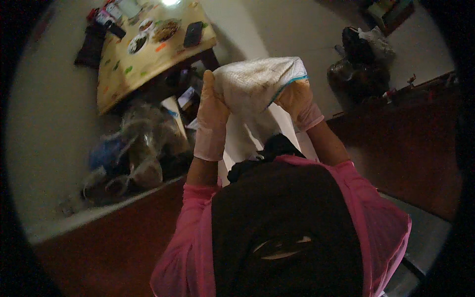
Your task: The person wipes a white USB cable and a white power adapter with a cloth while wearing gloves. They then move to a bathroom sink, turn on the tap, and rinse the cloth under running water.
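Between my two hands a white cloth (256, 80) with a blue-green edge is held up, folded over and smudged grey-brown in places. My left hand (212, 102), in a pale thin glove, grips its left end with the thumb pointing up. On the other end, my right hand (298, 99) wears a similar glove; the cloth hides part of its fingers. Below the cloth are my pale trouser legs (243, 137), partly covered by dark fabric. My sleeves are pink, and a dark garment covers my front.
A table with a yellow patterned cover (148, 72) stands ahead left, bearing food dishes (166, 30) and a dark phone (193, 34). Clear plastic bags (144, 141) lie left of my legs. A dark plastic bag (358, 76) stands right. Dark red surfaces (400, 148) flank me.
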Tool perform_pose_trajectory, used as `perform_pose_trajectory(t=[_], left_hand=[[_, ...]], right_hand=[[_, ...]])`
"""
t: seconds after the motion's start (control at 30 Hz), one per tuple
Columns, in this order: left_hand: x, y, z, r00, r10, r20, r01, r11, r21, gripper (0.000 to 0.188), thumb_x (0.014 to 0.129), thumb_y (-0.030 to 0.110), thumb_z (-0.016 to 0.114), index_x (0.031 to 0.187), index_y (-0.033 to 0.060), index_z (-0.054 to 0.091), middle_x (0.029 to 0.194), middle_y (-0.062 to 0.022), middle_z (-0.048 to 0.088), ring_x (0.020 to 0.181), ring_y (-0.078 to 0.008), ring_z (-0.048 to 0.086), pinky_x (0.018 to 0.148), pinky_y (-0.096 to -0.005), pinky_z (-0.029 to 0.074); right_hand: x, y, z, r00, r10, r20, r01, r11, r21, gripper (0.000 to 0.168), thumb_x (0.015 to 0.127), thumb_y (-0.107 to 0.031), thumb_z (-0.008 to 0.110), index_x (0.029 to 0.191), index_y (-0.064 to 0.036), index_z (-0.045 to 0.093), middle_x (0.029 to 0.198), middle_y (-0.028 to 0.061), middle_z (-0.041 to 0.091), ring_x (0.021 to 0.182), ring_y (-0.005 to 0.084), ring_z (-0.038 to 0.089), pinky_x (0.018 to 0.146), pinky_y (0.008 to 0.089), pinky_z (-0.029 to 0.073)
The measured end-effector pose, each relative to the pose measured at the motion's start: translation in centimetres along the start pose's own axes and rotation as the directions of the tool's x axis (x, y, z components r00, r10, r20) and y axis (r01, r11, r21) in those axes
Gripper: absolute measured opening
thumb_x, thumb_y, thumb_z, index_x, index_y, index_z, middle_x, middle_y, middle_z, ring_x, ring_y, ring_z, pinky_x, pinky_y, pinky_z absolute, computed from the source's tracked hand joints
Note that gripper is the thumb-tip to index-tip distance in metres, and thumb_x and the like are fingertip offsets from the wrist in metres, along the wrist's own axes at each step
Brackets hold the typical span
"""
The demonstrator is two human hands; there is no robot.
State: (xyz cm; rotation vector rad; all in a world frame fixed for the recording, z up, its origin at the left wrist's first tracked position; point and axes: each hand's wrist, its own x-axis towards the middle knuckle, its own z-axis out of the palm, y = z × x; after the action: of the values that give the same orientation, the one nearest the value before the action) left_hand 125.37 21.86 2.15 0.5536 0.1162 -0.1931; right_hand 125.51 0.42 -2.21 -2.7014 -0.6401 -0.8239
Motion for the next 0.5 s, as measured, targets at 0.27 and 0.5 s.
perform_pose_trajectory(t=[0.27, 0.5], left_hand=[[15.3, -9.8, 5.3, 0.985, -0.167, 0.052, 0.164, 0.985, 0.060, 0.055, 0.087, 0.045, 0.042, 0.117, -0.0012, 0.045, 0.119, -0.0133, 0.049, 0.109, -0.0246, 0.047, 0.095, -0.0385, 0.037], [34.1, -14.0, 10.4, 0.940, -0.313, 0.136, 0.311, 0.950, 0.036, 0.059, 0.087, 0.049, 0.038, 0.122, 0.0013, 0.041, 0.123, -0.0138, 0.046, 0.110, -0.0266, 0.047, 0.094, -0.0431, 0.037]], right_hand=[[3.1, 16.2, 2.3, 0.993, 0.082, 0.080, -0.036, 0.889, -0.457, 0.046, 0.083, -0.036, 0.045, 0.119, -0.008, 0.046, 0.122, 0.0073, 0.048, 0.113, 0.0226, 0.045, 0.097, 0.0380, 0.031], [14.4, 30.3, 3.8, 0.986, 0.169, 0.009, -0.160, 0.914, 0.372, 0.037, 0.082, -0.027, 0.049, 0.115, -0.008, 0.049, 0.114, 0.0096, 0.052, 0.108, 0.0246, 0.047, 0.094, 0.0338, 0.034]])
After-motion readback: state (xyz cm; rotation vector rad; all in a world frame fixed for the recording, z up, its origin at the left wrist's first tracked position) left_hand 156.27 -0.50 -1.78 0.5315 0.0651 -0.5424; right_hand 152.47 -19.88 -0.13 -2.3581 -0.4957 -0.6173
